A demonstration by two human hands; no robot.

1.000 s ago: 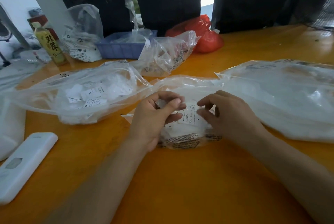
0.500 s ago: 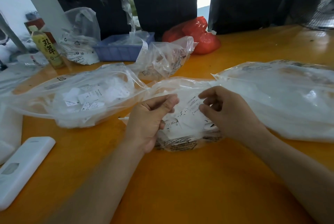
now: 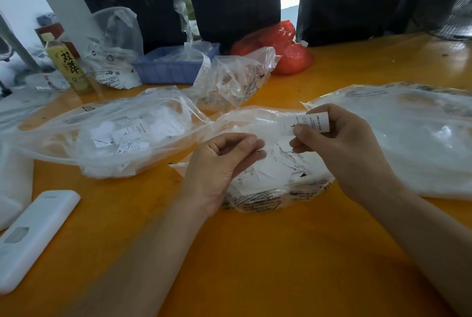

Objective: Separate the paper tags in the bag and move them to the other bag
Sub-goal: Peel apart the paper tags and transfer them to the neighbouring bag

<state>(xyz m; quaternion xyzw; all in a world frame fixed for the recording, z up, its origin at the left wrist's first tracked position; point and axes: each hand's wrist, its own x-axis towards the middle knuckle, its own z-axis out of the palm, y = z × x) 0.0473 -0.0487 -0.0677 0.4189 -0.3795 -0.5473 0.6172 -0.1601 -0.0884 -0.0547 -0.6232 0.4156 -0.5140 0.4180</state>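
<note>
Pinched one paper tag (image 3: 310, 122) in right hand (image 3: 339, 148), lifted above near bag (image 3: 275, 186); left hand (image 3: 222, 160) curled, contents unclear; best kept single, carried left into other bag (image 3: 115, 135) on tabletop (image 3: 255, 252).

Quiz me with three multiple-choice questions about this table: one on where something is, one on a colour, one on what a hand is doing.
1. Where is the white remote?
A) near left of the table
B) inside the basket
C) beside the red bag

2. What colour is the basket?
A) green
B) blue
C) yellow

3. What is the right hand doing?
A) lying flat on the table
B) gripping the bottle
C) pinching a paper tag

Answers:
1 A, it lies by the near left edge.
2 B, its ribbed wall is blue.
3 C, thumb and fingers hold the tag above the open bag.
</note>
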